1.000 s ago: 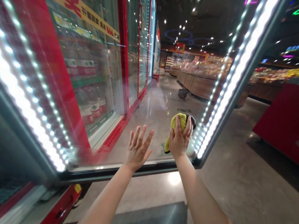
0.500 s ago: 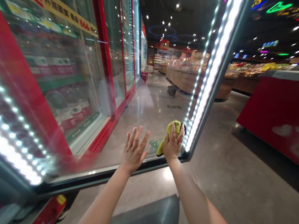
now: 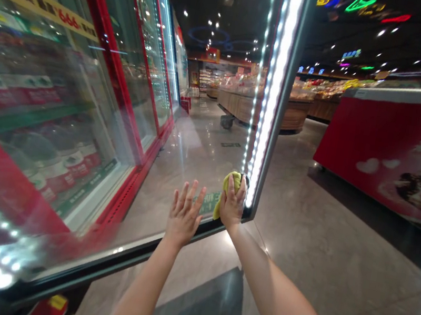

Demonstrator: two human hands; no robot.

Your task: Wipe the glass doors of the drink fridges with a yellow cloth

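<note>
A glass door (image 3: 195, 150) with a dark frame stands open in front of me, rows of white lights along its side edges. My right hand (image 3: 233, 201) presses a yellow-green cloth (image 3: 231, 182) against the glass near the lower right corner. Flat against the pane to its left rests my left hand (image 3: 184, 214), fingers spread and nothing in it. Beside the cloth, a green sticker (image 3: 209, 203) shows low on the glass, partly covered by my hands.
Red-framed coolers (image 3: 126, 187) with bottles line the left side. A red freezer (image 3: 387, 153) stands to the right. Farther back is a wood-sided display counter (image 3: 239, 103) with goods on it. Tiled floor (image 3: 313, 237) stretches between them.
The view has turned, so the door and coolers sit farther left in the picture. My right hand with the cloth stays by the door's lower right corner; my left hand remains on the glass.
</note>
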